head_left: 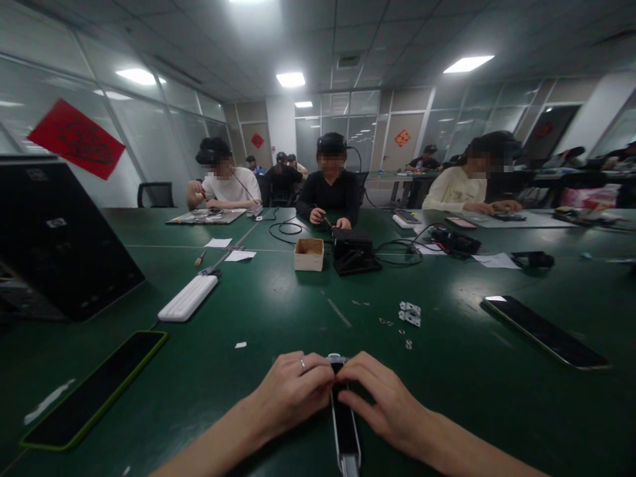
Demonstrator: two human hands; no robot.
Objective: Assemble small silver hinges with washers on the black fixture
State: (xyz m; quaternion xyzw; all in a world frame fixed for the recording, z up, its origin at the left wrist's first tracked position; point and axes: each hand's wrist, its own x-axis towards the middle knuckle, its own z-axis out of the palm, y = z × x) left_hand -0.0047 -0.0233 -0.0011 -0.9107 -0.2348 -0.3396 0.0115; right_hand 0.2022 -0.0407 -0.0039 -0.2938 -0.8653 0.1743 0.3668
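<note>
A long, narrow black piece with silver edges (345, 429) lies lengthwise in front of me, its metal-coloured ends showing at top and bottom. My left hand (297, 383), with a ring on one finger, is closed on the upper left side of it. From the right, my right hand (375, 391) has its fingers bent onto the same upper end, with the thumb by the right edge. The fingertips of both hands nearly meet there and hide part of the piece. Beyond my right hand lie small metal brackets (410, 313) and several tiny rings or clips (408, 344).
A green-edged phone (94, 391) lies left, another phone (546, 331) right. A white power strip (189, 298), a small cardboard box (309, 255) and a black stand (355, 252) are farther back. A black HP panel (59, 245) stands left. Several people sit across the green table (278, 311).
</note>
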